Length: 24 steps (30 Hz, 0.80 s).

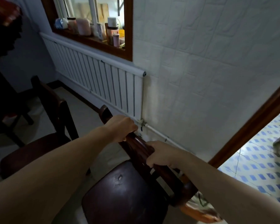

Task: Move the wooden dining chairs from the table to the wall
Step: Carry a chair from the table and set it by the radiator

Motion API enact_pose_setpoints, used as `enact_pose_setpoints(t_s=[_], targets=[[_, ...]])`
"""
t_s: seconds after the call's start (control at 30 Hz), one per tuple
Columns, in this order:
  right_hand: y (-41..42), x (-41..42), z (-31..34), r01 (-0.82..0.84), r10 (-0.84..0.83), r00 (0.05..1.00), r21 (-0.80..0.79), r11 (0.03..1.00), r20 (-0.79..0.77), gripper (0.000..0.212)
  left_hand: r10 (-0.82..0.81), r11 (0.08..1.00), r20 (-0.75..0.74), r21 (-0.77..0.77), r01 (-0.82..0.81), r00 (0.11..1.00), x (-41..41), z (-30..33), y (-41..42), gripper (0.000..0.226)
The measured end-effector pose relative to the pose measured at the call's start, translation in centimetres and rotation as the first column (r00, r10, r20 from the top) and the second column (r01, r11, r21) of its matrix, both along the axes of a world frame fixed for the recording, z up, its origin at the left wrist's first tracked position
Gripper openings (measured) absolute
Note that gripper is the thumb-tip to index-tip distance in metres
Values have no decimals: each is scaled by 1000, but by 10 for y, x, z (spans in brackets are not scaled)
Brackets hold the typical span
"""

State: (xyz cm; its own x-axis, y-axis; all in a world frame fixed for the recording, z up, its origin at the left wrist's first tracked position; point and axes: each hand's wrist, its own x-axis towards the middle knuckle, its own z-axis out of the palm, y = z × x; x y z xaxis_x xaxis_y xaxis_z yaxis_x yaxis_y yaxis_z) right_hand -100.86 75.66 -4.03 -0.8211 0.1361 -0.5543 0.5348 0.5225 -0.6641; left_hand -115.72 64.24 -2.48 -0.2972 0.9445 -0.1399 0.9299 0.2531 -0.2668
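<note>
1. Standing behind all — white wall (200, 62) and radiator (95, 78), window sill bottles blurred.
2. Gripped by its top rail, just beside the wall: wooden dining chair (128, 191), legs hidden.
3. Clamped on that rail, apart: left hand (121, 126), right hand (160, 156).
4. Parked left — second chair (55, 110), dim.

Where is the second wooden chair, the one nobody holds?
The free chair stands left in the head view, beside the held chair, in front of the white radiator.
</note>
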Motion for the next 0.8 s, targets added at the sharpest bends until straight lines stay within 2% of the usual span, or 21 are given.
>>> enact_pose_setpoints(t_s=[0.23, 0.47, 0.63, 0.8], targets=[[88, -36, 8, 68, -68, 998, 7, 998, 8, 50, -19, 998, 44, 61, 16, 999, -40, 1, 81, 24], [155, -82, 9, 159, -159, 986, -2, 987, 45, 55, -109, 994, 13, 6, 109, 994, -98, -8, 162, 26], [194, -112, -1, 264, -255, 959, -61, 962, 127, 57, -165, 986, 26, -22, 165, 986, -135, -22, 206, 21], [236, -140, -5, 244, -250, 959, 58, 968, 137, 71, -189, 982, 24, 4, 189, 982, -162, -28, 240, 20]])
